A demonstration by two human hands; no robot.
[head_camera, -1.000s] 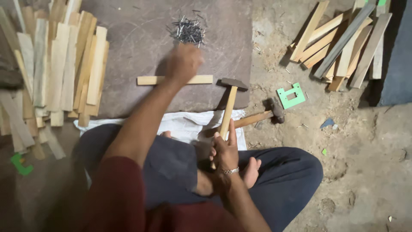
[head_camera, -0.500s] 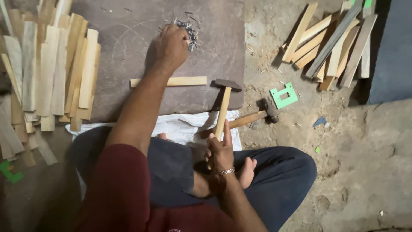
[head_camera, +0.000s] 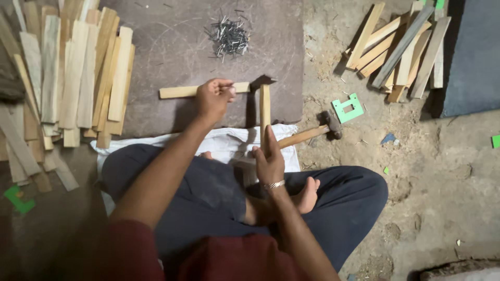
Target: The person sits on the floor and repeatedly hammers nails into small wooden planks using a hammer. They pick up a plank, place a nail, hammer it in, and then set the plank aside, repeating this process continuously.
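Note:
I sit cross-legged on the ground in front of a dark board (head_camera: 172, 57). On it lies a light wooden strip (head_camera: 179, 92), running crosswise. My left hand (head_camera: 212, 99) rests on the strip's right half, with its fingers pinched on a small nail. My right hand (head_camera: 268, 162) grips the wooden handle of a hammer (head_camera: 264, 106). The hammer points away from me, and its head hangs just past the strip's right end. A heap of loose nails (head_camera: 229, 36) lies farther back on the board.
A second hammer (head_camera: 315, 132) lies on the dirt to the right, beside a green plastic piece (head_camera: 348, 108). Wooden slats are stacked at the left (head_camera: 78, 78) and the far right (head_camera: 401, 47). A white cloth (head_camera: 224, 143) lies under my legs. A dark mat (head_camera: 476, 57) is at the right edge.
My left hand went from the strip to the nail heap and came back to the strip with a nail. The hammer in my right hand has swung more upright.

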